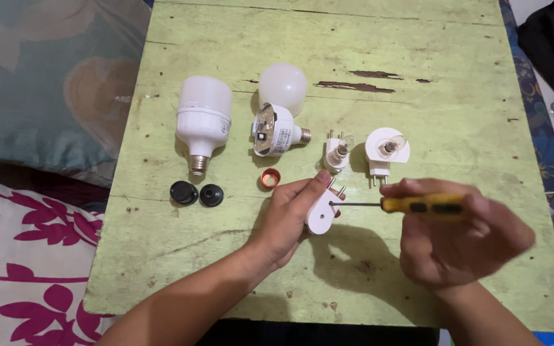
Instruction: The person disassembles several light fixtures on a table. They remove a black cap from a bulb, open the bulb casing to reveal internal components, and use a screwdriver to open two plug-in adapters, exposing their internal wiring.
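Your left hand [290, 214] steadies the white plastic two-pin plug [324, 213] while your right hand [463, 240], at 3 o'clock, grips the yellow-handled screwdriver [418, 205], tip on its face.

Plug [323, 213] in left hand [288, 221]; screwdriver [411, 205] right of it; bulbs [204, 122] behind.

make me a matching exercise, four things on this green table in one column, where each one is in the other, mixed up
1. screwdriver
2. white plug piece
3. two black caps
4. copper ring

a. below the large white bulb
b. in the left hand
c. in the right hand
d. below the opened bulb

Pairs: 1-c, 2-b, 3-a, 4-d
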